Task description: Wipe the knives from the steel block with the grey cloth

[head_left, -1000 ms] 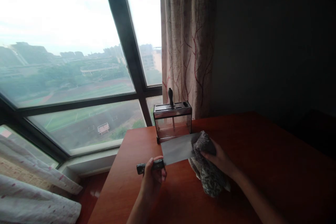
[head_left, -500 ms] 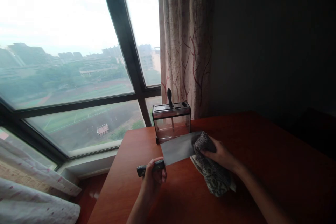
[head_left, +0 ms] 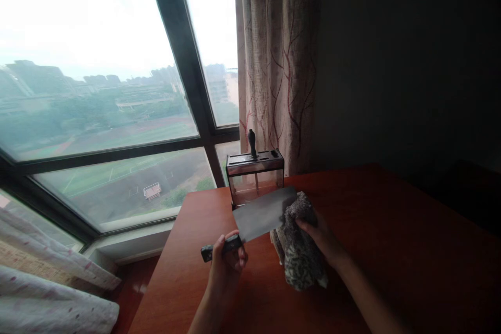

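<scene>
Cleaver [head_left: 262,215], cloth [head_left: 299,261] against it, hands [head_left: 225,266] gripping

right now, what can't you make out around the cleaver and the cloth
All in the head view:
- Cleaver: part of the blade's far end, hidden by the patterned cloth.
- Right hand: fingers beyond the thumb, hidden by the cloth.
- Knife block: lower right, hidden by the blade.
- Wooden table: near edge, cut off by the picture's bottom.

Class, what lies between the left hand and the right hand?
In the head view, the cleaver blade spans from the left hand to the cloth in the right hand.
</scene>
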`<action>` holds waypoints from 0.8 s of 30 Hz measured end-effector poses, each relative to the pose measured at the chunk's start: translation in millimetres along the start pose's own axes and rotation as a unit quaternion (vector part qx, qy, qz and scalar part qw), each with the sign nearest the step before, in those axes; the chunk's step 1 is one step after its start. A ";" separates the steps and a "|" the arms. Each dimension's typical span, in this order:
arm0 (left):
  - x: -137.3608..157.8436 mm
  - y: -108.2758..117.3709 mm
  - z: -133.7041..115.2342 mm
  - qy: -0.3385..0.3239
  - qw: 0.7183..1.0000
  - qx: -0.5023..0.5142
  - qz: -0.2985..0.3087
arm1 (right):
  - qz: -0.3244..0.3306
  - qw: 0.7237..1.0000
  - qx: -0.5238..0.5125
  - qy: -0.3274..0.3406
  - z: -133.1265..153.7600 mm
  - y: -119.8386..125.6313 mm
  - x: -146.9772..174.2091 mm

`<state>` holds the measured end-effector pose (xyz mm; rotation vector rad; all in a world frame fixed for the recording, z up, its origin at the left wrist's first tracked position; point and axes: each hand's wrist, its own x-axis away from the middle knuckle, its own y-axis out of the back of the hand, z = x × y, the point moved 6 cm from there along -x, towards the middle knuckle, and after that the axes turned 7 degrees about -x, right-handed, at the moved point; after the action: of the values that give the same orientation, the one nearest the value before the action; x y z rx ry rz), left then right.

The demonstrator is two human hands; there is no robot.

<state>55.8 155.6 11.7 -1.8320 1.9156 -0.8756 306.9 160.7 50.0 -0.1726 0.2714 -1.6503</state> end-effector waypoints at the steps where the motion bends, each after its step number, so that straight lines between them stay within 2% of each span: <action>1: 0.5 -1.0 -0.9 -0.002 1.000 0.009 0.001 | -0.021 0.999 -0.045 -0.022 -6.5 -1.9 2.8; 3: 1.5 -3.2 -2.3 -0.003 1.000 0.027 0.005 | -0.037 0.986 -0.146 -0.068 -20.0 -10.8 8.8; 6: 3.0 -6.6 -1.6 0.002 1.000 0.024 0.018 | -0.017 0.951 -0.290 -0.107 -34.8 -32.8 15.2; 9: 4.3 -9.0 5.7 0.020 0.999 -0.018 0.021 | -0.017 0.900 -0.415 -0.135 -45.5 -53.0 15.5; 13: 5.7 -7.4 17.1 0.037 0.995 -0.088 -0.013 | -0.068 0.835 -0.523 -0.156 -57.0 -64.0 6.5; 15: 6.6 -7.0 16.6 0.020 0.991 -0.125 -0.032 | -0.090 0.822 -0.541 -0.152 -61.5 -60.8 0.4; 18: 8.4 -9.4 9.6 -0.011 0.986 -0.160 -0.036 | -0.131 0.819 -0.543 -0.133 -67.4 -45.0 -6.4; 24: 11.3 -6.2 -5.7 -0.033 0.992 -0.120 -0.024 | -0.186 0.813 -0.541 -0.106 -67.6 -13.3 -5.6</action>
<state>55.8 145.7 21.8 -2.0241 2.0157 -0.6110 276.3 172.3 -10.9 -1.3374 1.0453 -1.6507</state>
